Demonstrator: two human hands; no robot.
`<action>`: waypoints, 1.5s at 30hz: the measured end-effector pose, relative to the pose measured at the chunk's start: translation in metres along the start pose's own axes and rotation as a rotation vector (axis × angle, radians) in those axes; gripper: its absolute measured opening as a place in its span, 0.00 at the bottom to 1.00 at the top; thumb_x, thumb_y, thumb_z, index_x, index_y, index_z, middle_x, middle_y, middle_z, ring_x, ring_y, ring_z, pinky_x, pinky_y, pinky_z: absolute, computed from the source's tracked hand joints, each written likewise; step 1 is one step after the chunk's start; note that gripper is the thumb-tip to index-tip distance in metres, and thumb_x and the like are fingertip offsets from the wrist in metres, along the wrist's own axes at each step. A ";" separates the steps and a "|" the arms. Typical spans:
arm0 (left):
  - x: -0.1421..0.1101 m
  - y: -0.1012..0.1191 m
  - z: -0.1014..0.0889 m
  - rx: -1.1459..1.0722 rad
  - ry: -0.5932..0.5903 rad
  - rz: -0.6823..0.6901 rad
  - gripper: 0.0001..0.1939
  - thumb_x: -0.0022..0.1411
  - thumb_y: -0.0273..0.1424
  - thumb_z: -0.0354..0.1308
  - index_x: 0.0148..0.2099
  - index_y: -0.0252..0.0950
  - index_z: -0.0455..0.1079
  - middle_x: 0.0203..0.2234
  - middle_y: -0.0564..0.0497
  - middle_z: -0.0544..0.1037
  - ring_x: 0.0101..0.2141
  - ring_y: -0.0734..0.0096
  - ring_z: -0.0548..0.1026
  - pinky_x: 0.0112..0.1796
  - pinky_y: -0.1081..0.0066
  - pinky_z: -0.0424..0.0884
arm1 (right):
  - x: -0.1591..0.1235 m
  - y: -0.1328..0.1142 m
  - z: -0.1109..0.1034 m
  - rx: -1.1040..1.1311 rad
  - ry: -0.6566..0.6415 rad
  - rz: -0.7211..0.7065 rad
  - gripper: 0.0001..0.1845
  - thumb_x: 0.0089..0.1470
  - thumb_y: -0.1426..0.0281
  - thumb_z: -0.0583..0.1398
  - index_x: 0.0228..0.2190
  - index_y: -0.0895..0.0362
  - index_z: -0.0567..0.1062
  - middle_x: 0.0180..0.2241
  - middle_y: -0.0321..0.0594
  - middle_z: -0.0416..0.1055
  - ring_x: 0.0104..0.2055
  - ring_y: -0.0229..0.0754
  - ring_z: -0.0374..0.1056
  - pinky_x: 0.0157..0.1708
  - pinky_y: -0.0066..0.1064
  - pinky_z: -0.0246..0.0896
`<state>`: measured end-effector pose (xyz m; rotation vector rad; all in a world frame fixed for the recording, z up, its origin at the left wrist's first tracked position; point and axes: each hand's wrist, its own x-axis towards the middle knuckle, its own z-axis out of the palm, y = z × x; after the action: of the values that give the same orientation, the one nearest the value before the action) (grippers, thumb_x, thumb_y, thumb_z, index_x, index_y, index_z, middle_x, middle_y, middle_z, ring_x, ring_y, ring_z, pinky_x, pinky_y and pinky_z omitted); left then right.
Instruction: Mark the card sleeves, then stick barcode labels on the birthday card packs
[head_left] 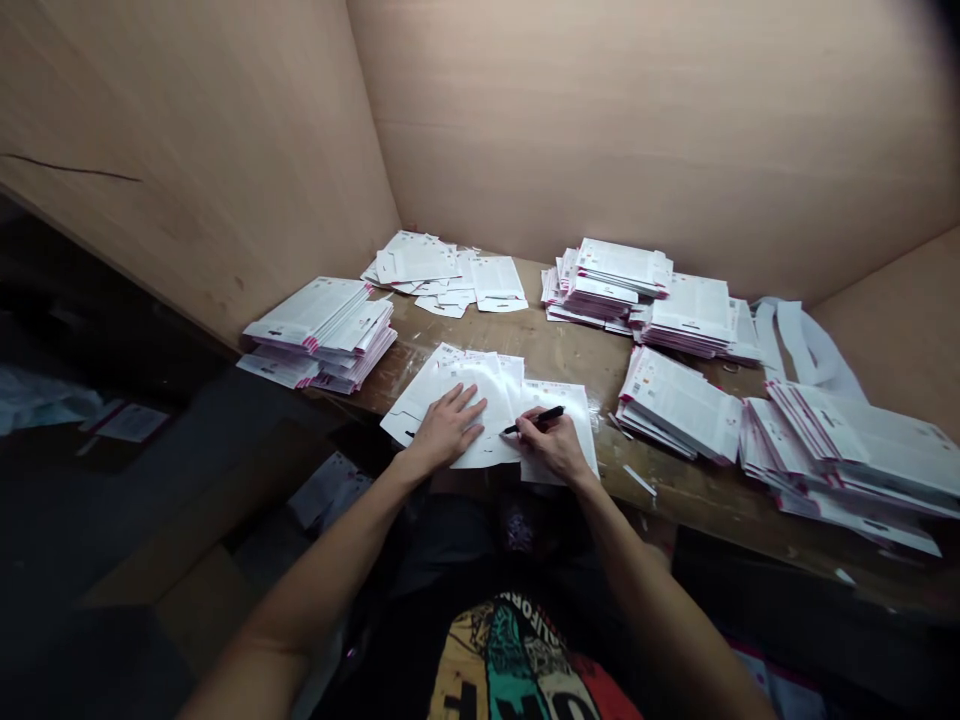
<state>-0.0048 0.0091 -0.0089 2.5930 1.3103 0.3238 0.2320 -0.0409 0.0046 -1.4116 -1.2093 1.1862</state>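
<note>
Black T-shirt with a bright print (517, 660) is closest. The left hand (448, 428) lies open and flat on loose white paper cards (480, 385) on a scuffed wooden table (570, 355). The right hand (551, 445) grips a black marker pen (541, 420), tip at the cards. Piles of white cards (679, 410) sit left and right.

Single head-worn camera, set above the person's chest, facing forward and steeply down. Shirt front (517, 660) sits at the frame's bottom edge. Left hand (448, 428) and right hand (551, 445) lie close below the lens, at the near edge of the table (570, 355). Wooden walls (645, 130) fill the upper frame.
</note>
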 end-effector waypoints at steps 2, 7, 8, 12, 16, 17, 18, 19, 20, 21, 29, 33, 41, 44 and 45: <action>0.000 0.000 0.001 0.003 -0.001 0.001 0.26 0.74 0.41 0.54 0.70 0.44 0.66 0.73 0.46 0.60 0.71 0.47 0.56 0.63 0.47 0.66 | -0.001 -0.003 0.001 0.020 0.020 0.011 0.25 0.51 0.47 0.68 0.30 0.58 0.79 0.23 0.39 0.77 0.25 0.43 0.73 0.27 0.32 0.70; 0.000 0.001 0.001 0.007 0.007 -0.007 0.26 0.74 0.41 0.54 0.70 0.44 0.66 0.72 0.47 0.60 0.71 0.48 0.56 0.63 0.49 0.66 | -0.003 -0.006 -0.001 0.097 0.073 0.014 0.26 0.49 0.46 0.70 0.31 0.57 0.79 0.28 0.41 0.79 0.32 0.48 0.78 0.36 0.37 0.77; 0.000 0.001 0.001 0.009 0.010 -0.005 0.25 0.74 0.41 0.54 0.70 0.44 0.66 0.72 0.47 0.60 0.71 0.48 0.56 0.63 0.50 0.66 | -0.002 -0.005 -0.001 0.070 0.067 0.001 0.26 0.49 0.46 0.70 0.31 0.57 0.79 0.28 0.41 0.79 0.32 0.47 0.78 0.36 0.37 0.77; -0.001 0.003 0.002 0.023 0.018 -0.006 0.25 0.74 0.41 0.54 0.70 0.44 0.66 0.72 0.46 0.60 0.71 0.48 0.56 0.63 0.50 0.66 | 0.003 0.002 -0.003 -0.042 -0.003 -0.026 0.25 0.52 0.48 0.69 0.33 0.59 0.81 0.28 0.41 0.79 0.31 0.45 0.76 0.34 0.34 0.75; 0.000 0.001 0.004 0.025 0.011 -0.006 0.25 0.74 0.41 0.54 0.70 0.44 0.66 0.73 0.46 0.60 0.71 0.48 0.56 0.62 0.50 0.67 | 0.008 0.007 -0.002 0.053 -0.034 0.029 0.26 0.50 0.47 0.70 0.32 0.58 0.79 0.27 0.39 0.77 0.30 0.45 0.76 0.36 0.36 0.77; 0.000 0.001 0.004 0.024 0.010 -0.005 0.25 0.74 0.41 0.54 0.70 0.44 0.66 0.72 0.47 0.60 0.71 0.48 0.56 0.62 0.50 0.67 | 0.009 0.007 -0.001 0.076 -0.046 0.039 0.26 0.49 0.47 0.71 0.31 0.58 0.79 0.27 0.39 0.78 0.31 0.45 0.76 0.37 0.37 0.77; 0.000 0.000 0.005 0.022 0.011 -0.004 0.25 0.74 0.41 0.54 0.70 0.44 0.66 0.72 0.47 0.61 0.71 0.48 0.56 0.62 0.50 0.67 | 0.009 0.006 -0.001 0.090 -0.062 0.045 0.26 0.49 0.47 0.71 0.31 0.57 0.79 0.28 0.39 0.78 0.32 0.46 0.77 0.38 0.38 0.77; 0.000 0.000 0.005 0.020 0.012 -0.002 0.25 0.74 0.41 0.54 0.70 0.45 0.66 0.72 0.47 0.61 0.71 0.48 0.56 0.63 0.50 0.67 | 0.010 0.005 -0.002 0.096 -0.082 0.051 0.25 0.48 0.47 0.72 0.32 0.57 0.79 0.29 0.39 0.79 0.33 0.47 0.78 0.39 0.38 0.77; 0.000 -0.001 0.006 0.020 0.014 0.000 0.25 0.74 0.41 0.53 0.69 0.45 0.66 0.72 0.47 0.61 0.71 0.48 0.57 0.63 0.50 0.67 | 0.010 0.004 -0.003 0.097 -0.103 0.057 0.25 0.48 0.48 0.72 0.32 0.57 0.80 0.29 0.40 0.79 0.34 0.48 0.79 0.40 0.38 0.77; 0.000 -0.001 0.006 0.021 0.015 0.002 0.25 0.74 0.41 0.53 0.69 0.44 0.66 0.72 0.47 0.61 0.71 0.48 0.57 0.63 0.50 0.67 | 0.010 0.002 -0.004 0.095 -0.123 0.059 0.24 0.48 0.48 0.72 0.33 0.57 0.80 0.30 0.40 0.80 0.35 0.49 0.79 0.40 0.38 0.76; 0.000 0.000 0.007 -0.028 0.011 -0.024 0.24 0.75 0.40 0.51 0.69 0.45 0.66 0.72 0.46 0.61 0.71 0.47 0.56 0.63 0.49 0.67 | 0.007 -0.016 -0.012 0.106 -0.277 0.044 0.18 0.59 0.53 0.62 0.32 0.56 0.78 0.35 0.45 0.80 0.35 0.46 0.76 0.36 0.37 0.71; 0.001 -0.004 0.007 -0.112 -0.027 -0.034 0.24 0.75 0.33 0.48 0.70 0.45 0.66 0.73 0.46 0.60 0.71 0.45 0.55 0.64 0.46 0.65 | 0.011 -0.019 0.007 -0.533 -0.225 -0.180 0.11 0.61 0.62 0.59 0.34 0.55 0.76 0.35 0.42 0.76 0.36 0.44 0.71 0.37 0.34 0.63; 0.005 -0.018 -0.009 -0.325 -0.057 0.008 0.19 0.69 0.24 0.51 0.59 0.35 0.71 0.70 0.41 0.64 0.72 0.52 0.56 0.67 0.52 0.62 | -0.009 -0.032 0.020 -0.975 -0.548 -0.288 0.09 0.68 0.68 0.55 0.39 0.56 0.75 0.37 0.41 0.77 0.35 0.42 0.69 0.35 0.29 0.58; 0.000 -0.018 -0.017 -0.278 -0.141 0.066 0.14 0.71 0.36 0.55 0.53 0.35 0.72 0.71 0.38 0.61 0.73 0.49 0.52 0.67 0.52 0.62 | -0.027 -0.045 0.001 -0.673 -0.931 -0.321 0.11 0.64 0.60 0.62 0.38 0.54 0.78 0.35 0.36 0.77 0.35 0.41 0.71 0.36 0.28 0.63; -0.003 -0.017 -0.018 -0.239 -0.167 0.108 0.18 0.69 0.43 0.60 0.52 0.35 0.72 0.72 0.37 0.58 0.74 0.45 0.49 0.67 0.50 0.61 | -0.030 -0.048 -0.004 -0.656 -0.920 -0.326 0.13 0.61 0.58 0.65 0.40 0.54 0.79 0.38 0.37 0.78 0.37 0.43 0.72 0.37 0.29 0.65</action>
<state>-0.0248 0.0182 0.0028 2.4342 1.0126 0.2584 0.2278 -0.0655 0.0551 -1.0033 -2.5411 1.2911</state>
